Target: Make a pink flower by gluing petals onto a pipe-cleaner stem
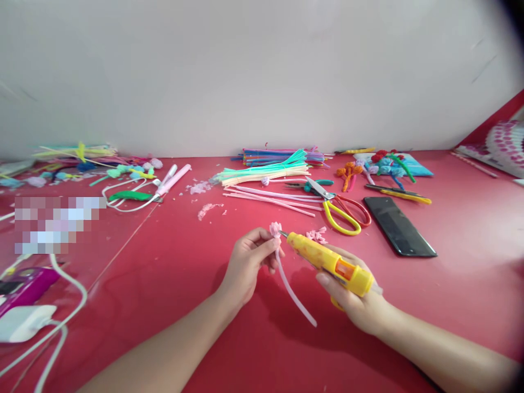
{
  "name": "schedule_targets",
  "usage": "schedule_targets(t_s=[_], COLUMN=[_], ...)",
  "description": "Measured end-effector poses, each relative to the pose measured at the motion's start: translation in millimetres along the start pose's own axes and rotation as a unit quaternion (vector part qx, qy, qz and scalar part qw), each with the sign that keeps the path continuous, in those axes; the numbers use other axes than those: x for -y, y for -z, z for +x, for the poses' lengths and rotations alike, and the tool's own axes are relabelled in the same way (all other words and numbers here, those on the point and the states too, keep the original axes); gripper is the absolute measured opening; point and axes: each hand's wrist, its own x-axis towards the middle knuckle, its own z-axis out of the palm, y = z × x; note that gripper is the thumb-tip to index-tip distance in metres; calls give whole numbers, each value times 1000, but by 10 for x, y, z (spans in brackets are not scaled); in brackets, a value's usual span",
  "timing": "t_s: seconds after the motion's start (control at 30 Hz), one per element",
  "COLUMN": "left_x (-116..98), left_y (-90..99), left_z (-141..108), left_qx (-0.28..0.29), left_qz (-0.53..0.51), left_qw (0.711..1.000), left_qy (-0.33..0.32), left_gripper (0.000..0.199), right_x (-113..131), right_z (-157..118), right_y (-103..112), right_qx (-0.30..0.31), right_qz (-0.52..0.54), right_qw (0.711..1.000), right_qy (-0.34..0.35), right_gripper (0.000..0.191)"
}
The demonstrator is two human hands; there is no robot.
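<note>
My left hand (256,251) pinches a small pink flower head (275,228) just below its petals. From it a pale pink stem (295,297) curves down to the right. My right hand (356,297) is wrapped round a yellow glue gun (319,254), whose metal tip points left and is at the flower's right side; whether it touches cannot be made out. Small pink cut pieces (317,235) lie on the red table (184,327) behind the gun's nozzle.
Scissors (341,210) with yellow and red handles lie beyond the gun, beside a black phone (400,226). Bundles of pipe cleaners (266,170) line the back. White cables (77,284) and a pink tool (174,180) are on the left; finished-looking fuzzy flowers (387,164) sit back right.
</note>
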Motion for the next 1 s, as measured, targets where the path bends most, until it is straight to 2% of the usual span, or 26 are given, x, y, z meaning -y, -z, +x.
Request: schedule_targets(t_s=[0.33, 1.0], left_x=[-10, 0], left_y=[-16, -5], left_z=[-9, 7], left_qx=[-11, -6], left_qz=[-4, -1], left_qw=[1000, 1000], left_qy=[7, 6], left_gripper=[16, 16], right_x=[-17, -81], right_z=[-26, -47], right_y=[-15, -32], right_qx=[-8, -3], right_qz=[-30, 2], right_qw=[999, 999], right_qy=[-8, -33], right_gripper=[25, 22])
